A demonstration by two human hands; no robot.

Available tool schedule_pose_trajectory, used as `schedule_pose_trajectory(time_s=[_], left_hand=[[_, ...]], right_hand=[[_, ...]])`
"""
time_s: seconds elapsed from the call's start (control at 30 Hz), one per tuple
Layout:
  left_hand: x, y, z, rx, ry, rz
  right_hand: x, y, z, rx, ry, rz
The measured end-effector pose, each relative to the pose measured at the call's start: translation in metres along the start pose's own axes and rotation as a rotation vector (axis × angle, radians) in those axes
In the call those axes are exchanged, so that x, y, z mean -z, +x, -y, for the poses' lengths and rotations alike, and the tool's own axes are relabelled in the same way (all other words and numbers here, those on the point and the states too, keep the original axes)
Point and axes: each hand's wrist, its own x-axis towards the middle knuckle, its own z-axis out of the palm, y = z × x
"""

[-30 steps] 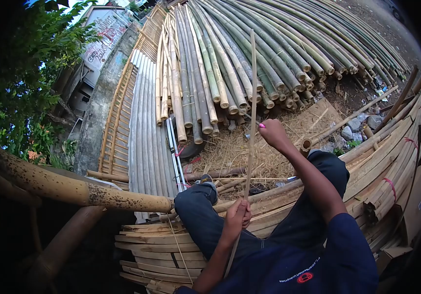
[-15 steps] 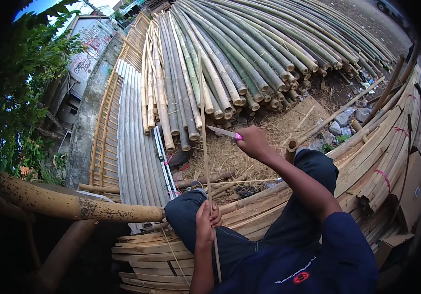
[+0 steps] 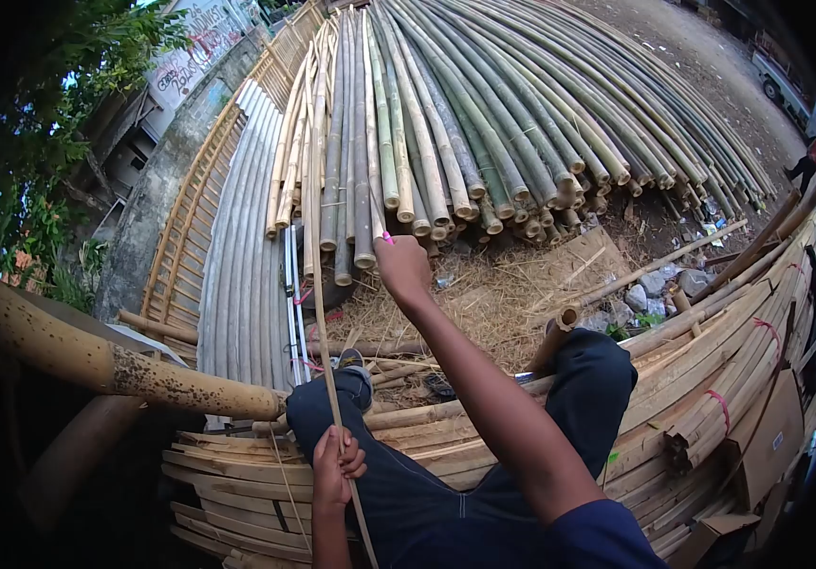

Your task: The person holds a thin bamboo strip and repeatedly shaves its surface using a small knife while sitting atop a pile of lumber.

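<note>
My left hand (image 3: pixel 334 467) is closed around a long, thin bamboo strip (image 3: pixel 324 341), which rises from my lap past the hand and tilts a little left. My right hand (image 3: pixel 402 270) grips a knife (image 3: pixel 378 216) with pink on its handle; the handle is mostly hidden by the fingers. The blade points forward, away from me, and its outline blends into the bamboo poles behind. A gap shows between the right hand and the strip. My legs are spread, with the strip crossing near the left knee.
Many bamboo poles (image 3: pixel 484 161) are stacked ahead. Split bamboo slats (image 3: pixel 674 389) lie under and around me. A thick spotted bamboo pole (image 3: pixel 142 375) juts in at left, beside corrugated sheets (image 3: pixel 242 237). A person (image 3: pixel 814 156) stands at far right, near a parked vehicle (image 3: pixel 783 85).
My right hand has moved forward and left, and the knife has turned from pointing left to pointing forward. The left hand still holds the strip. My view has shifted right.
</note>
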Motion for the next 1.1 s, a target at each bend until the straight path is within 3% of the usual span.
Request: schedule_pose_trajectory(time_s=[0.17,0.23,0.3,0.37,0.47,0.53,0.63,0.7,0.93,1.03,1.1], left_hand=[[0.025,-0.008,-0.002,-0.024,-0.018,-0.017],[0.028,-0.015,-0.003,-0.08,0.058,-0.053],[0.035,-0.019,0.007,-0.081,0.095,-0.111],[0.05,-0.017,0.006,-0.089,0.211,-0.145],[0.059,-0.027,0.017,-0.087,0.227,-0.195],[0.062,-0.033,0.021,-0.168,0.487,-0.207],[0.055,-0.044,0.019,-0.148,0.359,-0.174],[0.053,-0.049,0.018,-0.141,0.265,-0.121],[0.035,-0.066,0.008,-0.07,0.156,-0.01],[0.017,-0.074,0.001,-0.067,0.195,0.025],[-0.004,-0.084,-0.001,-0.064,0.409,0.076]], right_hand=[[-0.005,-0.026,0.027,0.243,-0.149,0.044],[-0.01,-0.008,0.006,0.51,-0.441,-0.116],[-0.012,0.041,-0.071,0.47,-0.99,-0.019],[-0.008,0.035,-0.089,0.295,-0.836,-0.167],[0.001,0.023,-0.115,0.394,-0.987,-0.023],[0.008,0.012,-0.132,0.331,-0.982,-0.009],[0.014,0.008,-0.137,0.265,-0.935,-0.025],[0.014,0.001,-0.116,0.107,-0.851,-0.036],[-0.007,-0.02,-0.028,0.407,-0.768,-0.112],[-0.014,-0.026,-0.017,0.497,-0.788,-0.105],[-0.018,-0.027,-0.02,0.514,-0.804,-0.101]])
